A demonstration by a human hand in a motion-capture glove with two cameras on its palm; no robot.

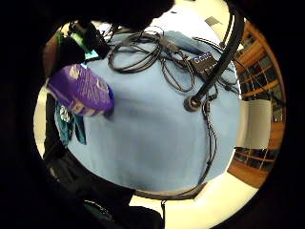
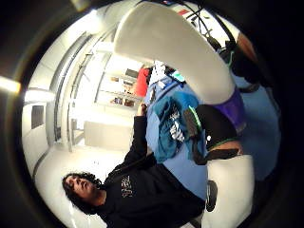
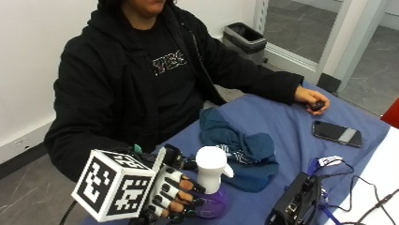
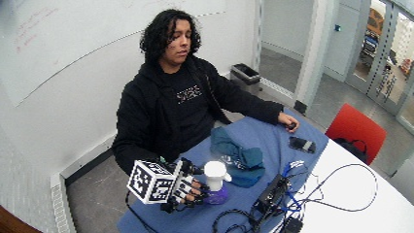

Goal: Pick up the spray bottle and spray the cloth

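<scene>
Blue cloth is covering the table (image 3: 293, 126) where you are sitting. At left, your gloved right hand (image 3: 178, 194) is wrapping its fingers around the purple spray bottle (image 3: 210, 180), holding it upright beside the crumpled teal cloth (image 3: 240, 145); a phone (image 3: 336, 133) is lying farther right.

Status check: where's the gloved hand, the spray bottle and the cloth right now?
Right hand grips spray bottle, upright. Cloth crumpled just beyond it. Nothing between them.
</scene>
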